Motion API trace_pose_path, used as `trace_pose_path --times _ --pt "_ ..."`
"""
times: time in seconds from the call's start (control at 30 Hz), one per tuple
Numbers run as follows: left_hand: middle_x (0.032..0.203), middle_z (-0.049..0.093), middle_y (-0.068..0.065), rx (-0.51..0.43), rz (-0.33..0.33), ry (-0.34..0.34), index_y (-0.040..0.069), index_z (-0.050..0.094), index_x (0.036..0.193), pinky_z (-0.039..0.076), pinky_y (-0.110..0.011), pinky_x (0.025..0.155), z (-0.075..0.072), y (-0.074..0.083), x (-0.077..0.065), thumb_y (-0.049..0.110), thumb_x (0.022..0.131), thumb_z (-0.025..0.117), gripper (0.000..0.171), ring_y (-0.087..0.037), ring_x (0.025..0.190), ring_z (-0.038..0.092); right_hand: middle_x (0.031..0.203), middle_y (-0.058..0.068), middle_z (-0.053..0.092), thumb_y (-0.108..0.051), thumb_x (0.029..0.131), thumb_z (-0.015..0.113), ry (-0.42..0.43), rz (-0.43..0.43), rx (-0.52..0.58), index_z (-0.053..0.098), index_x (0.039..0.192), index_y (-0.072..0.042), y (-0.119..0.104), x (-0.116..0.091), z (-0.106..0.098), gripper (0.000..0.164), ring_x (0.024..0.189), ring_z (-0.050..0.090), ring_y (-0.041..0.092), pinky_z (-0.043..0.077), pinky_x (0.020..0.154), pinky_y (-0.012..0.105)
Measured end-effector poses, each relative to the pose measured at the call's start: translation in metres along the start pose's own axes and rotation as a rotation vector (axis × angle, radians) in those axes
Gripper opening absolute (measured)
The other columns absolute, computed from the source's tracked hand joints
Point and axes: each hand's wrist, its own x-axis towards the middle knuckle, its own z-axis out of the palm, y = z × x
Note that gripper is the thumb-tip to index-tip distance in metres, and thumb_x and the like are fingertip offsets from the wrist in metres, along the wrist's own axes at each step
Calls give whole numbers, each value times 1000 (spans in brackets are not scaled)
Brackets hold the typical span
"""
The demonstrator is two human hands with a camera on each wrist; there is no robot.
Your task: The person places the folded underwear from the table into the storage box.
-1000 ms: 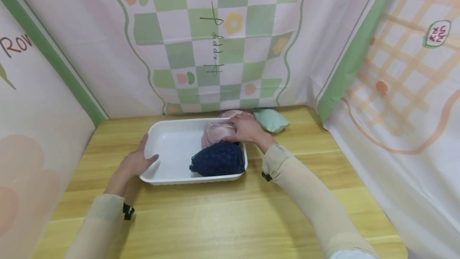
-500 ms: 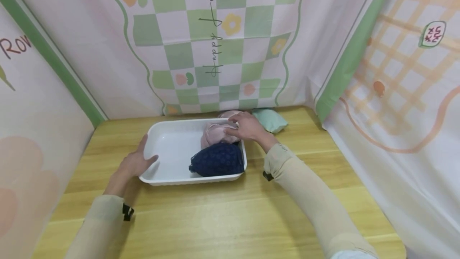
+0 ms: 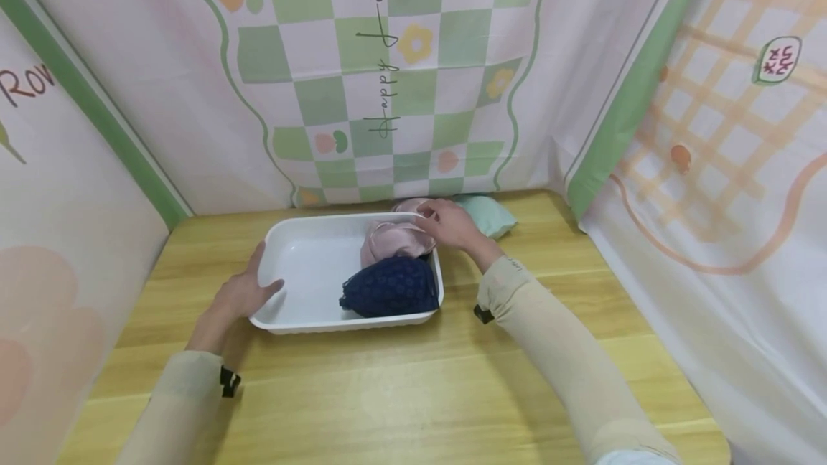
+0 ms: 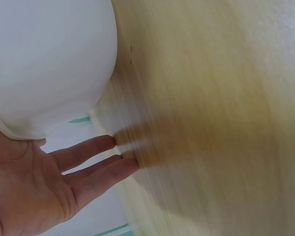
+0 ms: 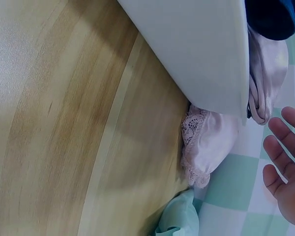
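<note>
The left hand [image 3: 242, 294], fingers straight, is touching the white tray [image 3: 323, 257], while the right hand [image 3: 450, 224], loose and holding nothing, is hanging near the pink bundle [image 3: 390, 243] inside, where soft pats are probably working best.

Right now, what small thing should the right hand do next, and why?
Probably lower the right hand to the lacy pink cloth outside the tray: the fingers hold nothing, that cloth lies close by, and the tray's left side has bare room.
</note>
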Motion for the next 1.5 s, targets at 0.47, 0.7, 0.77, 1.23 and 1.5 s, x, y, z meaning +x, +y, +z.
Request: trace_pose_path --times 0.47,0.7,0.77,1.23,1.5 --pt "141 45 -40 -10 -8 -10 20 -24 157 54 -51 83 -2 0 -1 57 98 49 100 -39 99 64 116 12 70 -40 103 51 43 24 56 64 130 -8 5 -2 -7 44 101 65 27 52 92 44" --pt "144 42 -40 -16 -19 -15 23 -27 155 53 -54 87 -2 -2 -1 58 98 48 101 -41 103 63 117 13 71 -39 103 51 58 48 82 64 130 -7 7 -3 -12 44 103 66 29 52 93 44" --pt "144 42 -40 -12 -19 -11 23 -27 155 53 -55 88 -2 -2 -1 57 99 48 101 -42 104 63 117 13 71 -39 103 52 65 53 91 64 129 -7 9 -3 -13 44 103 66 29 52 93 44" --pt "137 48 -41 3 10 4 19 -24 157 55 -51 81 0 -4 1 58 98 48 101 -39 96 65 124 13 69 -43 103 51 74 100 161 63 131 -9 18 -7 -22 45 110 64 31 51 96 46" --pt "138 48 -41 9 10 2 20 -25 156 54 -51 81 -2 -2 1 57 98 48 101 -40 97 65 127 13 67 -50 103 47 87 116 196 61 133 -11 23 -10 -27 51 114 61 30 49 100 47"
